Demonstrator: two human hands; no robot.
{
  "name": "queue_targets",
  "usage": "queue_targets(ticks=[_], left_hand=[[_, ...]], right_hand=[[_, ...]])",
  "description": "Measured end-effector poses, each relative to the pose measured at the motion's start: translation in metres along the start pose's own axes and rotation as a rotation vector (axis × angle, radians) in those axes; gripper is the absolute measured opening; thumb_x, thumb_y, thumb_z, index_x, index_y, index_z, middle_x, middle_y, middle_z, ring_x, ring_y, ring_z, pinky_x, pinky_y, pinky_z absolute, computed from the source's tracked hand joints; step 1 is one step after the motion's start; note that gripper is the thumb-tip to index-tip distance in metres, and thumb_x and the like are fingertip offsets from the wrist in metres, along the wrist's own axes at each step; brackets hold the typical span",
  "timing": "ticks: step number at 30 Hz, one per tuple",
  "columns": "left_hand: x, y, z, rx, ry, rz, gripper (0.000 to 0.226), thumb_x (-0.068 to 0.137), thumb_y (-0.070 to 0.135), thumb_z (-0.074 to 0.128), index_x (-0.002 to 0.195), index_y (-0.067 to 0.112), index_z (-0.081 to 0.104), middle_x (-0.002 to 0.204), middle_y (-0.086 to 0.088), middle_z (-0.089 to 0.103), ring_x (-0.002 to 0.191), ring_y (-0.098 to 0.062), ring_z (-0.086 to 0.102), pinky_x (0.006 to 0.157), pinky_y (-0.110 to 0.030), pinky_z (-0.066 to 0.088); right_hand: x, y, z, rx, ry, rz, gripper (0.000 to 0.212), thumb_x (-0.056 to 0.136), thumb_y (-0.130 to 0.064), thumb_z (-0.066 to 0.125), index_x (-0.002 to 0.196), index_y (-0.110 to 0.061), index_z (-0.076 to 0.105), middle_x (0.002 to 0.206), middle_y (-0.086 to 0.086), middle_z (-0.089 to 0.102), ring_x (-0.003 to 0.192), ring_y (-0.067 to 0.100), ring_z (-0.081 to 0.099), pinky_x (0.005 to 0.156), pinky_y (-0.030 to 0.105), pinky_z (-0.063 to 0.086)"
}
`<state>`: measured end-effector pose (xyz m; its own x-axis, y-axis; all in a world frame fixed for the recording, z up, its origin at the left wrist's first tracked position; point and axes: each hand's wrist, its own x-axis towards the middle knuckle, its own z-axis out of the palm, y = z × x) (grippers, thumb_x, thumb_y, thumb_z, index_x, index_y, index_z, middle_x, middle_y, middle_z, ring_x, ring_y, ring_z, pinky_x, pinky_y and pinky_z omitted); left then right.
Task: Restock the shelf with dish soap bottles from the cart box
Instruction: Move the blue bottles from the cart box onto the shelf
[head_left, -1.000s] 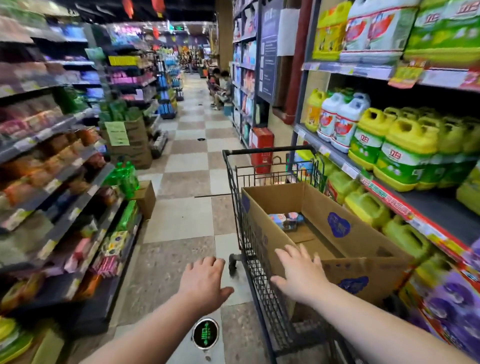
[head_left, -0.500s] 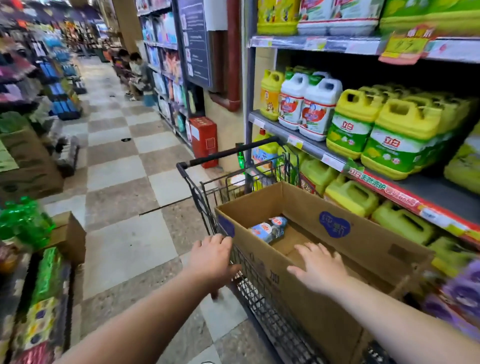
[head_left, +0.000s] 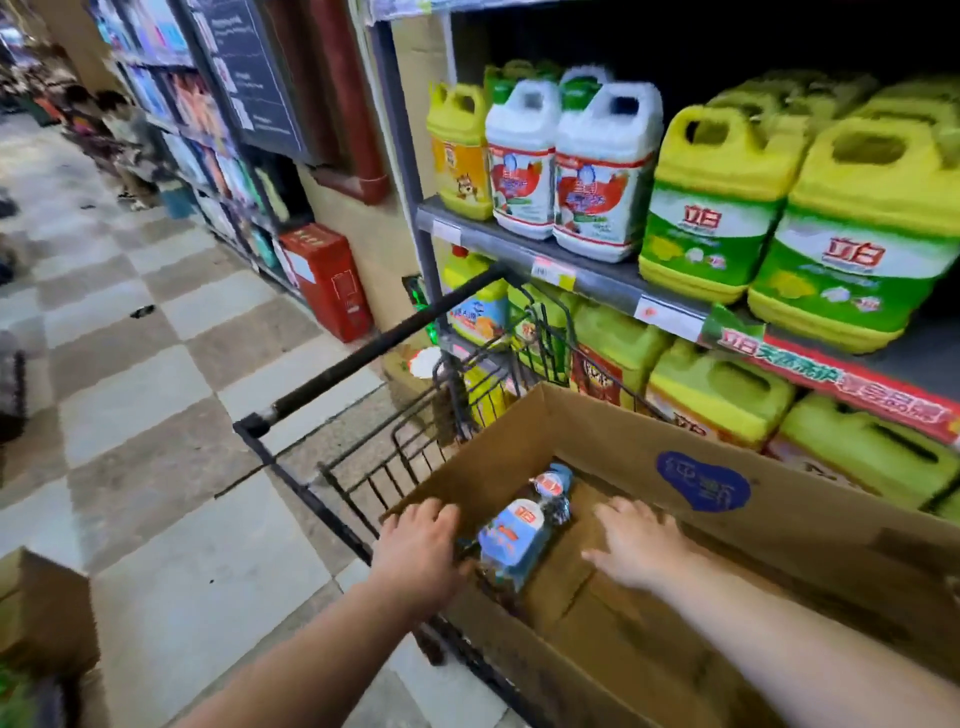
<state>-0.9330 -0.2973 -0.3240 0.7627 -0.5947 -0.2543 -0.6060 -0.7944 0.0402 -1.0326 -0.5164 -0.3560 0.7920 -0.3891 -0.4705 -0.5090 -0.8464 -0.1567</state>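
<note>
A brown cardboard box (head_left: 691, 462) sits in a black wire cart (head_left: 363, 353) beside the shelf. Two clear dish soap bottles with blue labels (head_left: 519, 530) lie on their sides in the box's far left corner. My left hand (head_left: 421, 551) rests on the box's left rim, fingers curled over the edge beside the bottles. My right hand (head_left: 639, 545) is inside the box with fingers spread, just right of the bottles and holding nothing. The grey shelf (head_left: 597, 280) carries yellow-green jugs (head_left: 717, 208) and white jugs (head_left: 602, 171).
More yellow jugs (head_left: 717, 395) fill the lower shelf close to the cart's right side. A red box (head_left: 327, 280) stands on the floor by the wall. Another cardboard box (head_left: 41, 618) sits at the lower left. People (head_left: 119, 140) are far down the checkered aisle.
The view has swung right and down toward the box. My left hand moved from the air onto the box's rim. My right hand went from the box edge down inside, next to the bottles.
</note>
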Motion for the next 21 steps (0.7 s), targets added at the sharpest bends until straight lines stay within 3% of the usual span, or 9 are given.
queue_targets(ticks=[9,13,16,21], left_hand=[[0.125,0.000,0.033,0.041,-0.292,0.028,0.062,0.085,0.052,0.050,0.135,0.019,0.035,0.139,-0.005,0.040,0.131,-0.025,0.038,0.105,-0.041,0.035],[0.161,0.007,0.069,0.033,-0.465,0.039,0.056,0.085,0.044,0.053,0.132,0.018,0.036,0.137,-0.007,0.040,0.129,-0.028,0.039,0.102,-0.043,0.036],[0.182,0.009,0.091,-0.119,-0.576,-0.019,0.063,0.083,0.042,0.061,0.134,0.016,0.035,0.137,-0.010,0.041,0.129,-0.030,0.040,0.104,-0.040,0.036],[0.197,0.007,0.125,-0.494,-0.685,-0.136,0.065,0.071,0.026,0.080,0.125,0.009,0.050,0.128,-0.012,0.059,0.118,-0.024,0.057,0.101,-0.035,0.044]], right_hand=[[0.116,-0.003,0.024,0.075,-0.189,0.061,0.061,0.088,-0.044,0.055,0.142,-0.024,0.034,0.145,0.005,0.037,0.138,0.033,0.031,0.113,0.050,0.023],[0.146,-0.003,0.041,0.134,-0.237,0.137,0.061,0.089,-0.045,0.055,0.142,-0.021,0.034,0.145,0.006,0.038,0.134,0.030,0.037,0.109,0.043,0.032],[0.165,-0.006,0.056,0.307,-0.235,0.227,0.060,0.088,-0.042,0.059,0.138,-0.016,0.038,0.142,0.010,0.041,0.132,0.029,0.041,0.104,0.033,0.036],[0.192,-0.010,0.089,0.627,-0.177,0.357,0.065,0.083,-0.042,0.065,0.136,-0.011,0.041,0.139,0.014,0.046,0.129,0.028,0.043,0.098,0.027,0.037]])
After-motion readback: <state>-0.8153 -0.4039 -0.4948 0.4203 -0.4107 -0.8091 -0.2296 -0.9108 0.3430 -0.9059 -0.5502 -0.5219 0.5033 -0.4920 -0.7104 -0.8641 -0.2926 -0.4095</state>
